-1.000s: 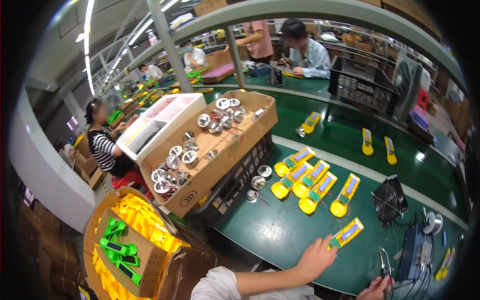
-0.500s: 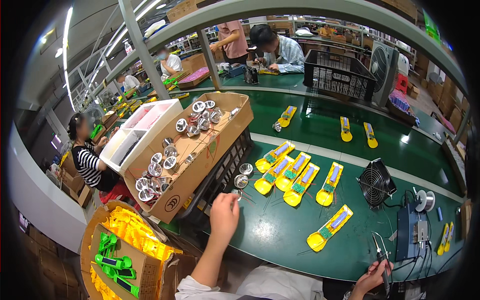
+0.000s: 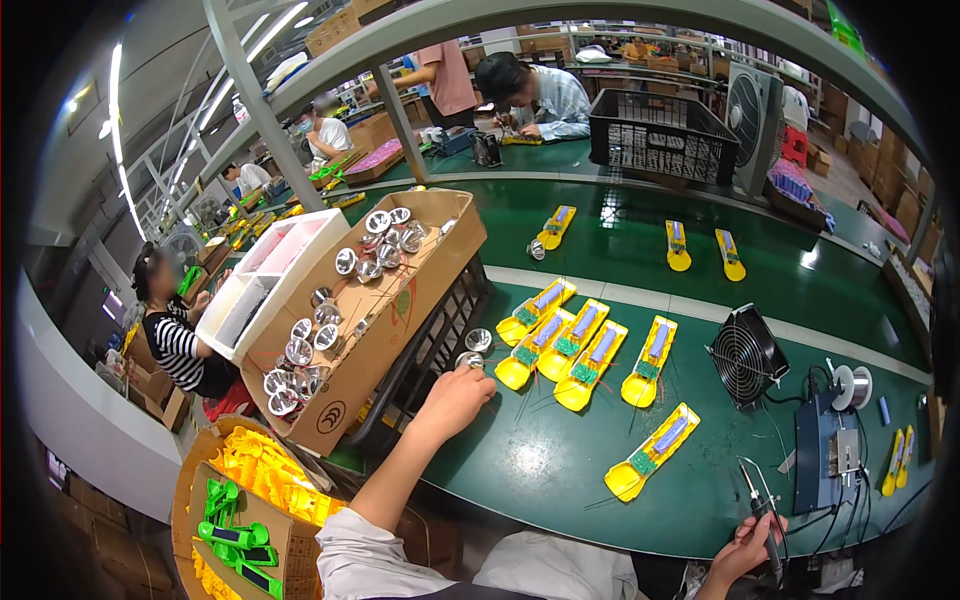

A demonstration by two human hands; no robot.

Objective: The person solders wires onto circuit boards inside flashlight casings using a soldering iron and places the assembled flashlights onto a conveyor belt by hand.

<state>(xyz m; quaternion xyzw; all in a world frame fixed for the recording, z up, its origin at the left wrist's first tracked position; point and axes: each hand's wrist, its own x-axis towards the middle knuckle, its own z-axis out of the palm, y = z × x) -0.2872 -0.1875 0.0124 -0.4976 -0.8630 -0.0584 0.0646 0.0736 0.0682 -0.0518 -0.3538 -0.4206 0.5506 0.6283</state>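
My left hand (image 3: 456, 404) is at the near end of a short row of silver reflector cups (image 3: 478, 341), its fingers curled down. Their tips are hidden, so whatever they grip does not show. At the lower right, my right hand (image 3: 745, 548) is closed round the dark handle of a soldering iron (image 3: 758, 503), whose metal tip points up and away. Between the hands lies a yellow flashlight half-shell (image 3: 655, 452) with a green circuit board and a blue-purple battery cell. Several similar yellow shells (image 3: 590, 368) lie beyond it, thin wires sticking out.
Left stands a cardboard box (image 3: 400, 310) of reflector cups on a black crate (image 3: 440, 335). Below are boxed yellow and green plastic parts (image 3: 235, 535). A black fan (image 3: 745, 357), a blue soldering station (image 3: 818, 455) and a solder spool (image 3: 852, 388) stand right. Co-workers sit beyond.
My left hand has reached forward onto the nearest reflector cup, which it now covers. My right hand still holds the soldering iron. The whole view has shifted slightly.
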